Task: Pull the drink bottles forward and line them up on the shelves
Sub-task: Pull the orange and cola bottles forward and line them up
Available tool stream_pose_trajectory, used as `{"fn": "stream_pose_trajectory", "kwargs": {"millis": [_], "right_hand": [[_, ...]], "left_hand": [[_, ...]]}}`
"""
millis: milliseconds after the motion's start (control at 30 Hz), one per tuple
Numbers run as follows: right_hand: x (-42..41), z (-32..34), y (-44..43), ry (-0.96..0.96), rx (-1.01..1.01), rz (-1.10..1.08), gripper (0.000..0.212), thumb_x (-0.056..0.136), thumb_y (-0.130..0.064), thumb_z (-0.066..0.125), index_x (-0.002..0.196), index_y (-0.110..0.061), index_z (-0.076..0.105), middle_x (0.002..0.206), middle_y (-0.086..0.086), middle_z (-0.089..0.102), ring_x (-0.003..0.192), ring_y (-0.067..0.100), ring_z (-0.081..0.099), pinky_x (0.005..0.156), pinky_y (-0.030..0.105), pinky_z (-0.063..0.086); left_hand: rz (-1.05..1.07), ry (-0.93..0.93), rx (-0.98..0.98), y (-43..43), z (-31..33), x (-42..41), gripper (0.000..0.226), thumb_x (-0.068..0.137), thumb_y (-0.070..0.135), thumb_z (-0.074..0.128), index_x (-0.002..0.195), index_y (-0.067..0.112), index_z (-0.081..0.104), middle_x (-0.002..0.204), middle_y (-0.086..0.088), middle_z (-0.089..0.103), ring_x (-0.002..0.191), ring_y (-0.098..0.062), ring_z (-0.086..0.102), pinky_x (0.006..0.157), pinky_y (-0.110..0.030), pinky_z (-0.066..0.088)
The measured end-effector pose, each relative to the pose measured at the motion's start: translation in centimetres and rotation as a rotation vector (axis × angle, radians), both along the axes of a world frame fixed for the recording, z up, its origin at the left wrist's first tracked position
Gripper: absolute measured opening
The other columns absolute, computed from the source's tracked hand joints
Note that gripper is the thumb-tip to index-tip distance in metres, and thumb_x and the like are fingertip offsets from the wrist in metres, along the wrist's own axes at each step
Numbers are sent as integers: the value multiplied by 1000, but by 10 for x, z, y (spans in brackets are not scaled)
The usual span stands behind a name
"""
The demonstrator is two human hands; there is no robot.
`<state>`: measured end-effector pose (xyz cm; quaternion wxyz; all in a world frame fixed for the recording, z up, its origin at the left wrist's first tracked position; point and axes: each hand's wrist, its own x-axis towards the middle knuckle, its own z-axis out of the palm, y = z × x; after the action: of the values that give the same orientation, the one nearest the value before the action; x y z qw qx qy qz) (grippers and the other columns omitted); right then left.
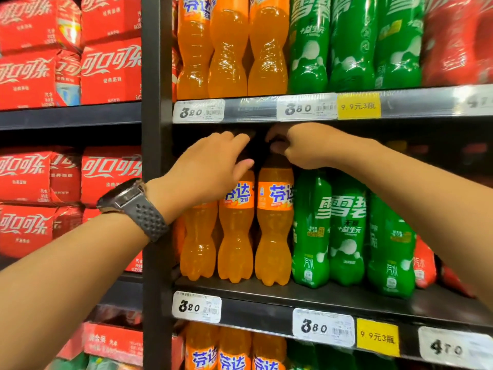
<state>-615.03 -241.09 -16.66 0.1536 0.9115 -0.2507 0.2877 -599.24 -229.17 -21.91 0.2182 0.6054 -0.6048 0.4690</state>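
A: Drink bottles, the orange ones (236, 225) on the middle shelf (320, 295), stand three across beside the green bottles (346, 231), a little back from the shelf's front lip.

B: And the hands?

A: The left hand (210, 169) reaches over the necks of the left and middle orange bottles, fingers only loosely bent, thumb against the middle bottle's shoulder. I see no firm hold. The right hand (298, 145) is curled round the top of the rightmost orange bottle (274, 228), at the cap or neck; the cap itself is hidden under the fingers.

B: How would they handle?

A: Full, so I'd judge them fairly heavy, and top-heavy when dragged by the cap. The plastic is smooth and gives a little at the waist. The neck is the stiffest place to take hold, and the only one easily reached under the shelf above (253, 109). Pulled too sharply, a bottle could tip against its neighbours.
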Motion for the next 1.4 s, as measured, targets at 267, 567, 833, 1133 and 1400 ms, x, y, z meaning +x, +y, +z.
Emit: {"fn": "stream_pose_trajectory", "kwargs": {"millis": [267,567,833,1133,1400], "right_hand": [[4,-6,-8,-60,-11,15,43,97,-45,41,135,-25,47,133,9,54,116,29,52,89,33,41],[-94,-20,-28,-1,-150,-256,38,95,-42,39,121,-18,53,122,13,58,105,35,55,85,38,48],[-96,-11,-39,-111,-92,-250,40,93,-47,48,126,-23,50,124,11,57,107,32,55,74,33,39],[-98,-7,-50,-167,63,-103,30,90,-40,59,114,-22,58,104,8,64,82,22,52,69,29,38],[-104,-6,-51,-121,64,-104,32,91,-47,54,115,-26,57,105,6,64,88,24,57,70,30,40]], "left_hand": [[-15,2,-56,-15,-2,-6,33,92,35,53,113,10,56,96,-11,56,93,-32,52,72,-35,34],[-203,74,-34,-53,3,-76,41,91,60,39,77,22,40,68,4,40,73,-24,43,62,-34,27],[-97,318,-48,-82,19,-95,49,79,63,55,96,18,66,91,-6,67,85,-30,61,71,-38,52],[-243,499,112,-81,32,-90,22,87,34,65,106,24,66,105,-3,69,100,-23,60,87,-32,48],[-242,490,159,-74,33,-87,31,83,38,68,113,30,65,107,8,67,97,-11,59,80,-23,43]]}}
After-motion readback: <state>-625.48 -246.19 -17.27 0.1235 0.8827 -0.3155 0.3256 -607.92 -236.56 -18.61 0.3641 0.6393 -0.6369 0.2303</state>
